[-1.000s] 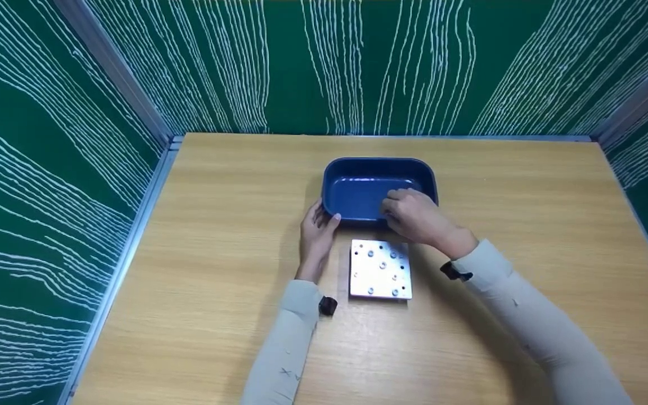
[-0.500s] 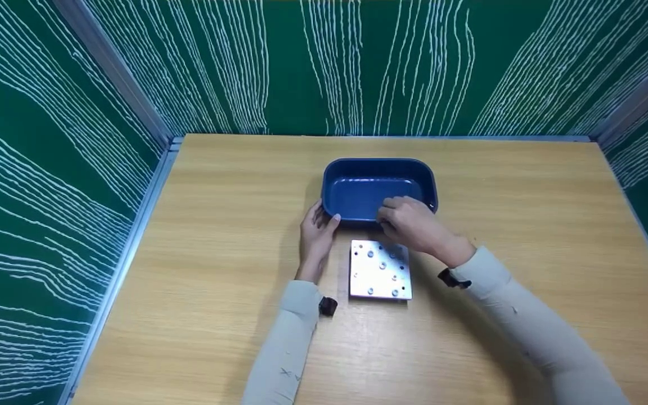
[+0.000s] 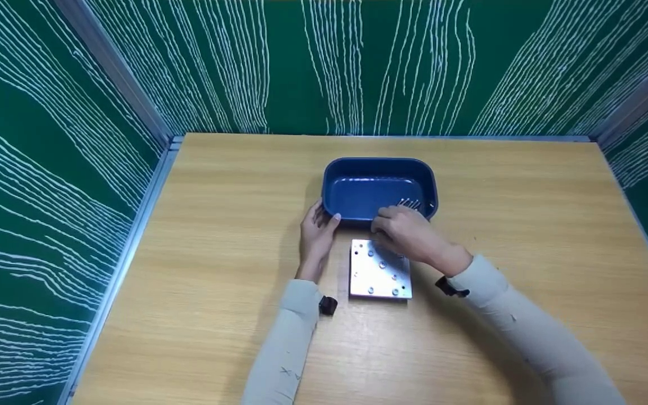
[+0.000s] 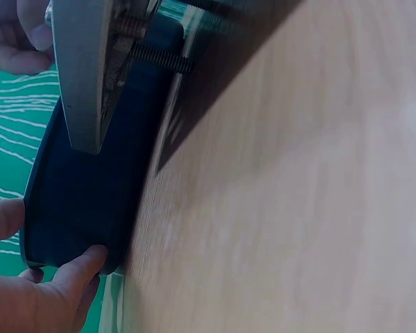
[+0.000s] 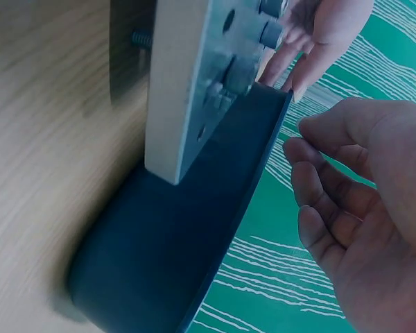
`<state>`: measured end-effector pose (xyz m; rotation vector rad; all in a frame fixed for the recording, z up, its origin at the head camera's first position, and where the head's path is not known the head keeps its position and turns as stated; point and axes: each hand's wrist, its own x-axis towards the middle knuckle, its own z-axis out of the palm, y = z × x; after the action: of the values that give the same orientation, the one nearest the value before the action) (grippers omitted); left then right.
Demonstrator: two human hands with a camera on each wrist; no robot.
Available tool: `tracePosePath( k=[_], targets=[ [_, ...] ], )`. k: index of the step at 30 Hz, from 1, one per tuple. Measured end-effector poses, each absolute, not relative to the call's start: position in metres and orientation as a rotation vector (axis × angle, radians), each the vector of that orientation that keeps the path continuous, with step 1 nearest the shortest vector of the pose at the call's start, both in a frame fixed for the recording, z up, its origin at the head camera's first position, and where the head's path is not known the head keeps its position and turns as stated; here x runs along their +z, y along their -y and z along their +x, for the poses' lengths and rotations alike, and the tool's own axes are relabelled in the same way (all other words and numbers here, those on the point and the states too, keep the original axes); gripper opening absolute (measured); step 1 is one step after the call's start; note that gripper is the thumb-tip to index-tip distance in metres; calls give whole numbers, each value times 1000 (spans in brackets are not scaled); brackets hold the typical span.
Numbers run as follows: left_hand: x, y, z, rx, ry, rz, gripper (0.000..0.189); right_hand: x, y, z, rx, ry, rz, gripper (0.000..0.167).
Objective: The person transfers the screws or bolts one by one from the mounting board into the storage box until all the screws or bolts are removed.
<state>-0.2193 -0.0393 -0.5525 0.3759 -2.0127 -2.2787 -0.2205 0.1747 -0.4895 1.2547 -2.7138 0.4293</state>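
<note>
My left hand (image 3: pixel 317 236) holds the near left corner of a dark blue tray (image 3: pixel 379 160), thumb on the front wall and fingers along the left side. Several screws (image 3: pixel 410 203) lie inside the tray toward the right. Just in front sits a square metal plate (image 3: pixel 377 278) with holes and several screws standing in it; threaded shanks (image 4: pixel 163 59) stick out under the plate in the left wrist view. My right hand (image 3: pixel 408 232) hovers over the tray's front edge and the plate's far right corner. Its fingers (image 5: pixel 319 225) are loosely curled, the thumb near the index fingertip, with nothing visible between them.
A wooden table (image 3: pixel 217 236) carries the tray and plate. Green walls (image 3: pixel 284 67) with white wavy lines and metal posts (image 3: pixel 116 73) enclose its back and sides. A small black camera (image 3: pixel 328 306) sits on the left wrist.
My right hand has drawn back from inside the tray toward the plate, uncovering the screws in the tray. The left hand, tray and plate have stayed where they were.
</note>
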Motion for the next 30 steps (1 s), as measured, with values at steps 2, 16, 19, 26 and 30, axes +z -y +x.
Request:
tracePosePath(
  k=[2, 16, 19, 26, 30],
  targets=[
    [-552, 39, -219, -2278, 2009, 373, 63, -491, -174, -219, 419, 2704, 1265, 12],
    [-552, 39, -220, -2306, 2005, 430, 64, -496, -167, -206, 438, 2723, 1295, 15],
    [-552, 38, -220, -2297, 2021, 460, 66, -497, -165, -203, 442, 2707, 1312, 15],
    [-552, 38, -219, -2304, 2024, 457, 66, -504, -161, -196, 446, 2631, 1362, 8],
    [-553, 39, -219, -2312, 1989, 391, 65, -504, -159, -193, 461, 2600, 1383, 6]
  ],
)
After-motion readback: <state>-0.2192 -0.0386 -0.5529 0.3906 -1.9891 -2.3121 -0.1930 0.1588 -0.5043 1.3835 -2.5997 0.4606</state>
